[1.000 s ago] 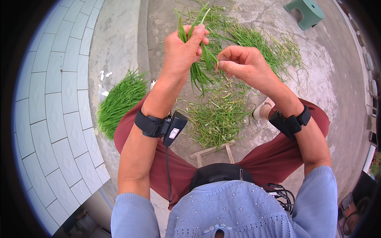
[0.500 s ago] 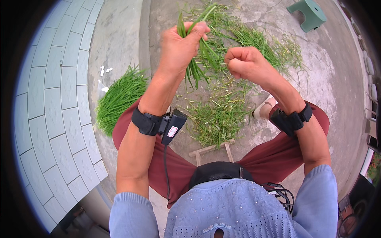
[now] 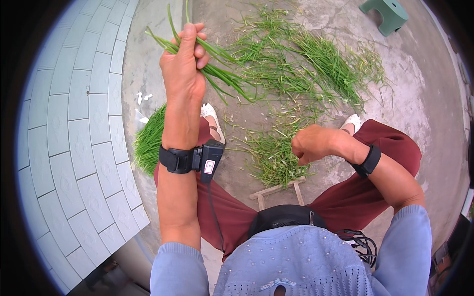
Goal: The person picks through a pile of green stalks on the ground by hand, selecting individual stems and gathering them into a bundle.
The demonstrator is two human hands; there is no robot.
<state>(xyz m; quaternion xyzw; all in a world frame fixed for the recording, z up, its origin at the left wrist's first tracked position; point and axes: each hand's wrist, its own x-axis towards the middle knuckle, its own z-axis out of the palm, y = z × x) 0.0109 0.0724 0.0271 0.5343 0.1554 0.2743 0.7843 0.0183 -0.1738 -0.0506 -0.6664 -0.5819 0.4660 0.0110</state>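
We see the left hand (image 3: 183, 64) raised at about eleven o'clock, forearm stretched straight up the view, fingers wrapped tight round a bunch of green stalks (image 3: 217, 74). The stalks are long, thin and smooth; they fan out past the fist toward three o'clock and stick up above the thumb toward twelve. The right hand (image 3: 310, 144) sits lower, near three o'clock of centre, wrist bent, curled into a fist. We cannot tell whether anything lies inside it, since the fingers hide the palm.

Both wrists carry black straps; the left strap (image 3: 190, 160) bears a small boxy device with a cable.

On the rough concrete floor (image 3: 316, 19), loose greens (image 3: 316, 64) lie scattered at one o'clock, finer trimmings (image 3: 274, 155) at centre, and a tidy green pile (image 3: 150, 140) at nine o'clock, partly hidden by the left forearm. A green stool (image 3: 387, 15) is at one o'clock.
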